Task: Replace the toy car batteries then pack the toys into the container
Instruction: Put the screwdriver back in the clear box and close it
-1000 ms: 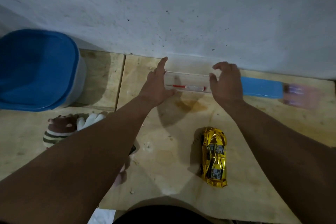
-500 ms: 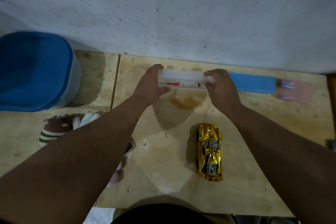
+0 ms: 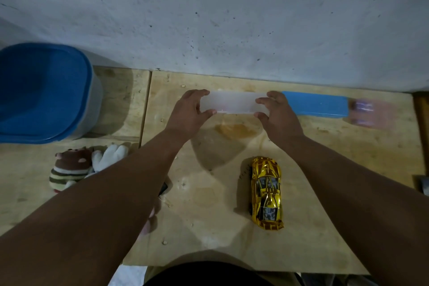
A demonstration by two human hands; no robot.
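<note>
I've got the frosted plastic box (image 3: pixel 232 105) gripped at both ends, left hand (image 3: pixel 188 114) and right hand (image 3: pixel 278 114), contents too blurry to tell. Gold toy car (image 3: pixel 267 193) sits on the counter (image 3: pixel 325 158) nearer me, and the lidded blue container (image 3: pixel 44 90) is far left.

bare forearms (no sleeves), black garment (image 3: pixel 209 274)

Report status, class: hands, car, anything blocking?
Left hand and right hand grip clear case ends. Gold toy car untouched. Nothing blocking.
</note>
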